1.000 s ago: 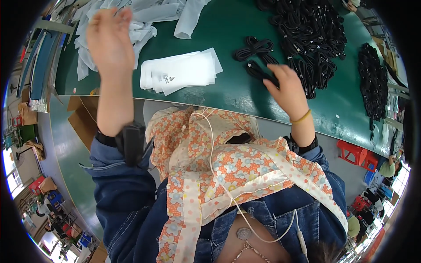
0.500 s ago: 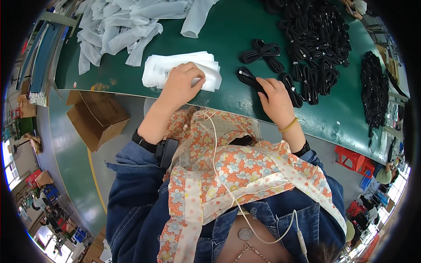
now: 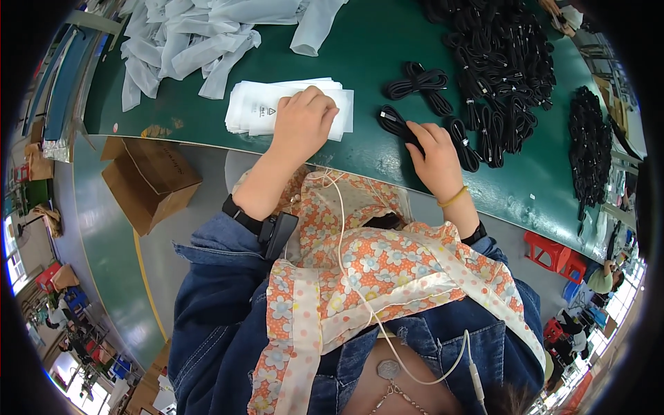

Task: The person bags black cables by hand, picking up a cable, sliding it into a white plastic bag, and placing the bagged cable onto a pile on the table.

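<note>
My left hand [image 3: 302, 124] rests on a stack of flat white bags [image 3: 242, 111] near the table's front edge. Its fingers are curled down and closed on the top bag [image 3: 346, 111], which sticks out past the right side of the stack; the fingertips are partly hidden. To the right, my right hand [image 3: 437, 159] has its fingers over the near end of a coiled black cable [image 3: 394, 122], which lies on the table. Another tied black cable [image 3: 465, 144] lies just right of that hand.
Filled whitish bags [image 3: 200, 41] are heaped at the far left of the green table [image 3: 346, 62]. A large pile of coiled black cables [image 3: 498, 62] covers the far right, with another bunch [image 3: 589, 145] beyond. A cardboard box [image 3: 152, 183] stands below the left edge. Red stools [image 3: 550, 252] are at right.
My left hand has moved right and slightly away from me, and the top bag has shifted right with it, now lying flatter. My right hand has stayed at the cable.
</note>
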Demonstrator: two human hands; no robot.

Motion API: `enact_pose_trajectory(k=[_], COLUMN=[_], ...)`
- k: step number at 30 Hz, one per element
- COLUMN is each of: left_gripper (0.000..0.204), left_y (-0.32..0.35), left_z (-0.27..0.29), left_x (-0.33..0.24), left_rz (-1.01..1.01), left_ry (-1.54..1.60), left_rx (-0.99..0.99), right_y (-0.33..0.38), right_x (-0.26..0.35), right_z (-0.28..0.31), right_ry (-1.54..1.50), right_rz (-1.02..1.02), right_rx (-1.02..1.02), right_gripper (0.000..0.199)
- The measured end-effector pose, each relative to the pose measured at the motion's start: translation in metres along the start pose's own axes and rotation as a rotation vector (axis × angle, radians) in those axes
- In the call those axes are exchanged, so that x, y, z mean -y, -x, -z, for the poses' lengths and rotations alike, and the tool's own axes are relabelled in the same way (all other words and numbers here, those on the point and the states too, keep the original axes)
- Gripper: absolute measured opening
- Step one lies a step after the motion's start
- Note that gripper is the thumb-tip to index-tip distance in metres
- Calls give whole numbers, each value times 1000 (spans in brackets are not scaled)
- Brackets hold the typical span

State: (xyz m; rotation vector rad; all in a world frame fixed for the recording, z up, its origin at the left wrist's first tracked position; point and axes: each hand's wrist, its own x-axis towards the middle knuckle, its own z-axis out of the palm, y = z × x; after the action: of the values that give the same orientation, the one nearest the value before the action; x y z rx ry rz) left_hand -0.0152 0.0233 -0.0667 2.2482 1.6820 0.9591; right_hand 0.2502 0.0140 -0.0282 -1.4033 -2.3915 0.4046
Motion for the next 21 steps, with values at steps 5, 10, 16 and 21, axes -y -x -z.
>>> enact_pose_trajectory(k=[5, 10, 16, 21], left_gripper=[13, 16, 14, 11], left_y=[2, 2, -3, 6], left_z=[13, 31, 39, 11], left_x=[9, 24, 14, 10], left_rz=[-52, -93, -24, 43], left_ry=[-74, -116, 16, -19], left_rx=[6, -13, 43, 11], right_y=[-1, -1, -2, -1], right_x=[-1, 0, -1, -1], right_z=[-2, -1, -2, -5], right_ry=[-18, -37, -45, -55], right_rz=[10, 21, 29, 25], right_rx=[-20, -3, -7, -24], right_gripper=[40, 40, 40, 40])
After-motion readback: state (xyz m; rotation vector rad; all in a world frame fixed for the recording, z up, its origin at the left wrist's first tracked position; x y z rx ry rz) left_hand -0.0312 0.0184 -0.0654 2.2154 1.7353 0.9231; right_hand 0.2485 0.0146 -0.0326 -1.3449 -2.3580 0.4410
